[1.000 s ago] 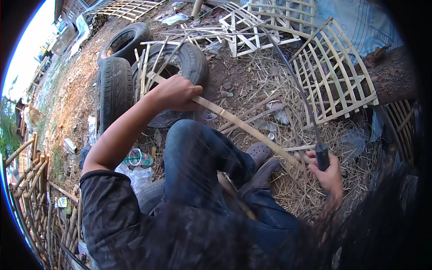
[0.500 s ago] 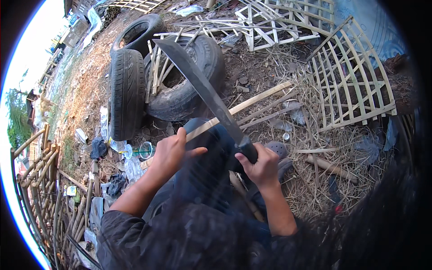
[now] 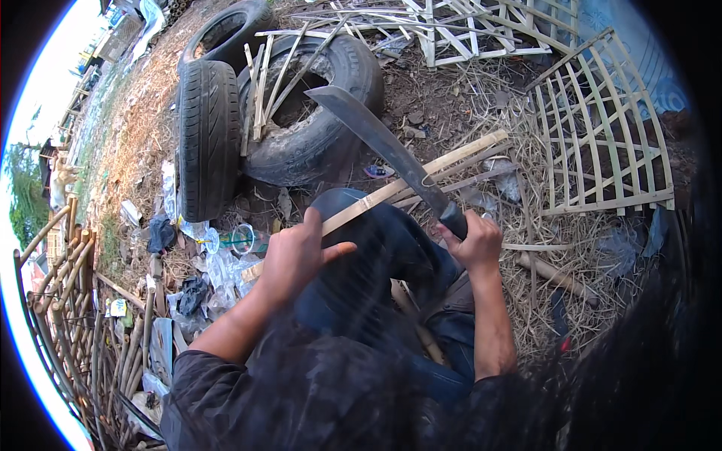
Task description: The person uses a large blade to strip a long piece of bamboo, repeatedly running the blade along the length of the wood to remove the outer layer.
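Note:
A pale bamboo strip (image 3: 359,205) slants from lower left to upper right over my raised knee. My left hand (image 3: 295,252) is closed round its lower part, the thumb pointing right. My right hand (image 3: 475,240) grips the black handle of a machete (image 3: 387,143), whose long dark blade points up and to the left. The blade crosses the strip toward its far end, and a thin curl of shaving shows where they meet. Below that stretch of strip, more slats (image 3: 481,179) lie on the ground.
Old tyres (image 3: 207,143) lie ahead on the left, with slats leaning in one. Woven bamboo lattice panels (image 3: 609,128) stand at the far right. Straw (image 3: 541,323) and a thick bamboo piece (image 3: 558,278) are on the right. Bundled sticks (image 3: 64,301) and plastic litter fill the left.
My right hand has moved right and up, sliding the machete along the strip toward its far end. A shaving now shows at the blade. The view has shifted slightly.

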`<state>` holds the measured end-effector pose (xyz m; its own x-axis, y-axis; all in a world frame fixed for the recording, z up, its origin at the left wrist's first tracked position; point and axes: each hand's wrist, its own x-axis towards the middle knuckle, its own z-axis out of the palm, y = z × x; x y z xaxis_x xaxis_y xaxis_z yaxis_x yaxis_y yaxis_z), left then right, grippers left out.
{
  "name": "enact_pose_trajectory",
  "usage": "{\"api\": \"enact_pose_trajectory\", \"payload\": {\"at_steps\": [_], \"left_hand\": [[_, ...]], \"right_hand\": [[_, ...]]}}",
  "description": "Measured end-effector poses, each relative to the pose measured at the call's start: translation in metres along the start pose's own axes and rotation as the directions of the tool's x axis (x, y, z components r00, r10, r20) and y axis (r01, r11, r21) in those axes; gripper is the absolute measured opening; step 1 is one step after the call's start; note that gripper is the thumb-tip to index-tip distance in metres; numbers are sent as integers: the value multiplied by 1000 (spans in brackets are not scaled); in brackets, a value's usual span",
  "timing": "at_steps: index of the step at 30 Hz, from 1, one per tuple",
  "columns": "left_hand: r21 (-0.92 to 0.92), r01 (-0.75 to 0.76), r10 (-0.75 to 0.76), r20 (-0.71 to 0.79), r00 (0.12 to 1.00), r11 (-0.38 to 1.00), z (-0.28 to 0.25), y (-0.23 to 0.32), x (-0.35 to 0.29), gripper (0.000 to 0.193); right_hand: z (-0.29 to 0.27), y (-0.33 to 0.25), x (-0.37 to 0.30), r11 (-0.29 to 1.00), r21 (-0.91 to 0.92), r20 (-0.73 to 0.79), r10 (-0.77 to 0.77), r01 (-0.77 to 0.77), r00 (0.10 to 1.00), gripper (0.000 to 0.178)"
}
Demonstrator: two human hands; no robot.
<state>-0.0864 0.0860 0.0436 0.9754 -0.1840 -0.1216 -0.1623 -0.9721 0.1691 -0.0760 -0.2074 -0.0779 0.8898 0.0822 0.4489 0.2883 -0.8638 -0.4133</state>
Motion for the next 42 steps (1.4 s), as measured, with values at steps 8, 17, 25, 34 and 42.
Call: {"api": "enact_pose_trajectory", "payload": {"at_steps": [8, 17, 25, 34, 42], "left_hand": [[-50, -9, 8, -15, 1000, 999, 11, -12, -3, 70], [-147, -62, 60, -16, 998, 987, 2, -10, 3, 77], [-718, -136, 287, 93, 953, 683, -8, 36, 28, 62], [-888, 398, 475, 460, 750, 233, -15, 51, 20, 52], [-661, 85, 156, 297, 942, 745, -10, -24, 3, 74]], "right_hand": [[-69, 105, -5, 732, -85, -166, 658, -676, 734, 52], [-48, 87, -64, 495, 583, -79, 824, -645, 561, 49], [-33, -32, -73, 233, 862, 155, 724, -449, 672, 40], [-55, -42, -80, 327, 868, 110, 608, -374, 786, 43], [-42, -52, -73, 265, 867, 183, 619, -423, 764, 44]]}}
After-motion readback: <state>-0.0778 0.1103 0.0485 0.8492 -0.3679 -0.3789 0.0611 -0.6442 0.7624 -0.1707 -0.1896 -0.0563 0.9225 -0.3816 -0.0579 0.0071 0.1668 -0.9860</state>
